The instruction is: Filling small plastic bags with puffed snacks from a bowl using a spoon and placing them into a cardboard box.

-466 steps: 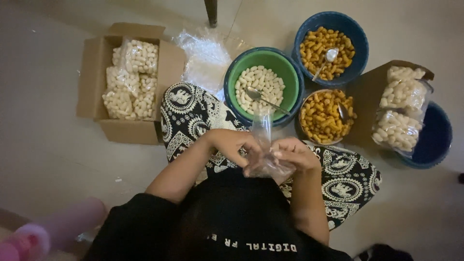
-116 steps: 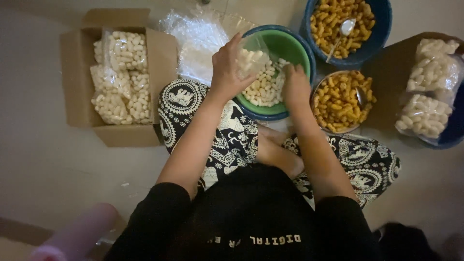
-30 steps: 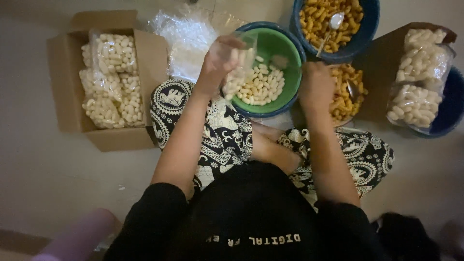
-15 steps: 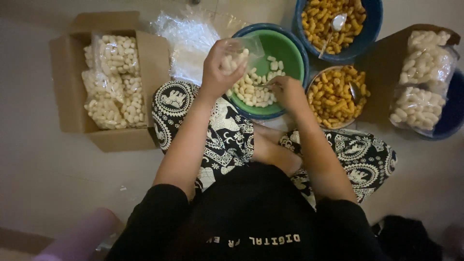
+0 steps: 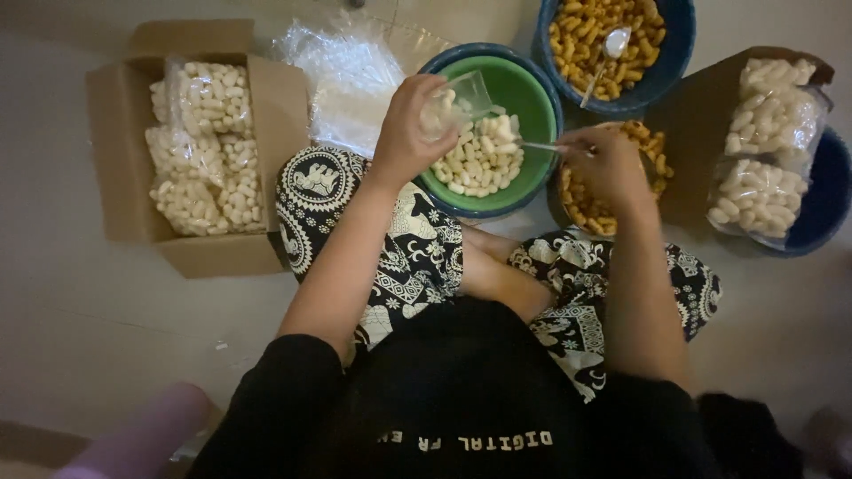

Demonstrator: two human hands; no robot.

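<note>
2 hands share the filling: the left hand (image 5: pixel 410 133) pinches a small clear bag (image 5: pixel 454 99) open over the green bowl (image 5: pixel 524 96), and the right hand (image 5: pixel 608 164) grips a spoon (image 5: pixel 532 146) reaching across it. A tilted spoon or sagging bag mouth could drop white puffs (image 5: pixel 484 160) onto the floor (image 5: pixel 98 319).

An open brown cardboard box (image 5: pixel 120 168) at far left holds clear plastic bags of white puffed snacks (image 5: pixel 206 142). A heap of empty clear bags (image 5: pixel 351 75) lies beside it. At right, a second brown box (image 5: pixel 701 133) carries more filled clear bags (image 5: pixel 768 146). A small clear bag (image 5: pixel 457 98), partly filled, hangs above the green bowl.
</note>
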